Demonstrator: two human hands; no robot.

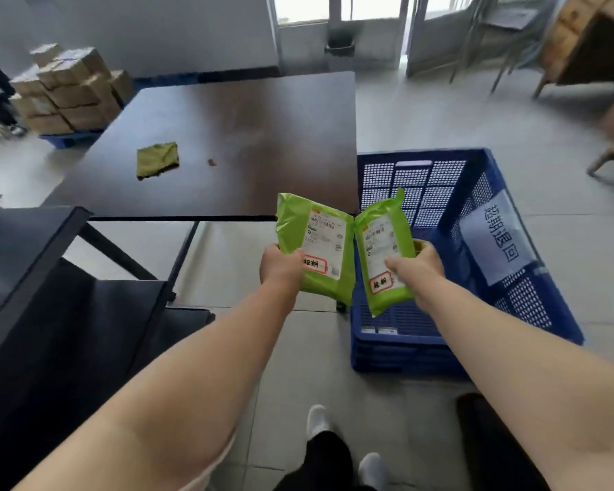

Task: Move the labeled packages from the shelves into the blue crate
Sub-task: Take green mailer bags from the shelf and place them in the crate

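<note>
My left hand (280,265) grips a green labeled package (317,242) by its lower left corner, held upright just left of the blue crate (475,193). My right hand (418,265) grips a second green labeled package (383,249), which hangs over the crate's left side. Both packages carry a white shipping label and a red-bordered sticker, and their edges nearly touch. The crate stands on the floor, its mesh walls bearing a pale label with printed characters. Apart from small labels lying at the near edge of its floor, the crate holds nothing that I can see.
A dark table (227,143) stands ahead with a folded green cloth (157,159) on it. Dark shelving (50,278) fills the left. Cardboard boxes (68,90) are stacked on a blue pallet at the far left. A wooden desk (588,40) and chair legs stand at the back right.
</note>
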